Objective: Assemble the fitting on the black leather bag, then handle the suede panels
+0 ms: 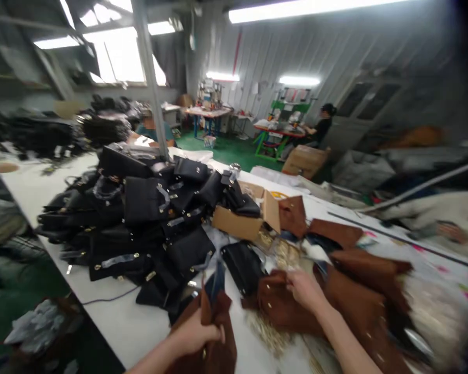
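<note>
My left hand is closed around the upper edge of a brown handbag, which stands upright near the front of the table. Some dark blue material pokes out of its top. To the right, my right hand has its fingers closed at the upper edge of a second brown handbag, which lies on the table. A heap of loose gold-coloured pieces is spread between the two bags. Past the right hand lie more brown bags. Motion blur hides fine details of the fingers.
A large pile of black handbags covers the left and middle of the white table. Behind my hands stands an open cardboard box. Clear plastic lies at the right. Two people sit further back, one near a green machine stand.
</note>
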`<state>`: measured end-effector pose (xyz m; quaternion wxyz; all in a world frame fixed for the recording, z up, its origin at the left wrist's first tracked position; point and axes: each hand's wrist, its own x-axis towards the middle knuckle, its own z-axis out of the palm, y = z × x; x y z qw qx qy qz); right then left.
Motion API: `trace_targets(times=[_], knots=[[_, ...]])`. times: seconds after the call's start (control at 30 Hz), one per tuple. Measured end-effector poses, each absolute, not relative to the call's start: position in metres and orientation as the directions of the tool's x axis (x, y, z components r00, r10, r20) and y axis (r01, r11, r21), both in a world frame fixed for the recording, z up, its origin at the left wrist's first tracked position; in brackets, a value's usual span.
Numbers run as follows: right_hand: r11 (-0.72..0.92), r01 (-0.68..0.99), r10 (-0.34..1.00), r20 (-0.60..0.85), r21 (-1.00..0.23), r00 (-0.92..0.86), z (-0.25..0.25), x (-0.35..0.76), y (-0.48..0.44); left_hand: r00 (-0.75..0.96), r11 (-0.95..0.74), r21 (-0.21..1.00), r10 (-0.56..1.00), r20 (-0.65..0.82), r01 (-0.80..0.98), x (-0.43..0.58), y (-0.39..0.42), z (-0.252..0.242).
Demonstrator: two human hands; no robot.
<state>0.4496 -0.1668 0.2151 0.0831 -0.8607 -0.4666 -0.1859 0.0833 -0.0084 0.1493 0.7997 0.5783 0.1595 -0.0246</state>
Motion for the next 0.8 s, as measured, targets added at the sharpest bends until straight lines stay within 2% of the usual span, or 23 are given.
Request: trace_targets(times=[0.1,0.13,0.2,0.23,0.3,0.37,0.47,0.53,0.6,0.7,0.8], knots=[[-0.574,0.815,0.799,0.263,0.071,0.540,0.222,0.403,-0.270,0.926,0.195,0.938,0.194,-0.323,0.286,0.067,-0.003,0.141],[-0.597,0.799,0.778,0.292,0.070,0.556,0.221,0.382,-0.300,0.929,0.175,0.943,0.192,-0.316,0.284,0.063,0.002,0.140],[-0.661,0.749,0.681,0.455,0.043,0.574,0.204,0.331,-0.352,0.932,0.162,0.943,0.177,-0.317,0.290,0.056,0.014,0.141],[-0.685,0.728,0.616,0.550,0.021,0.564,0.187,0.302,-0.375,0.929,0.168,0.939,0.173,-0.327,0.299,0.053,0.018,0.141],[-0.737,0.676,0.522,0.622,-0.016,0.584,0.140,0.241,-0.414,0.917,0.198,0.922,0.162,-0.364,0.332,0.047,0.022,0.140],[-0.796,0.588,0.449,0.514,-0.141,0.731,0.085,0.179,-0.440,0.908,0.223,0.901,0.117,-0.403,0.372,0.042,0.019,0.136],[-0.770,0.344,0.275,0.206,-0.538,0.939,0.017,0.093,-0.449,0.910,0.205,0.888,-0.029,-0.414,0.411,0.043,0.002,0.128],[-0.707,0.180,0.214,0.036,-0.684,0.976,-0.010,0.052,-0.439,0.903,0.173,0.889,-0.146,-0.403,0.424,0.050,-0.016,0.125],[-0.709,0.106,0.165,-0.019,-0.697,0.986,-0.027,0.029,-0.427,0.887,0.129,0.891,-0.235,-0.398,0.434,0.059,-0.037,0.124],[-0.760,0.113,0.126,0.025,-0.640,0.992,-0.038,0.029,-0.414,0.858,0.005,0.893,-0.280,-0.431,0.450,0.069,-0.064,0.123],[-0.776,0.238,0.252,0.059,-0.584,0.966,-0.040,0.049,-0.404,0.850,-0.156,0.890,-0.267,-0.455,0.427,0.073,-0.079,0.120]])
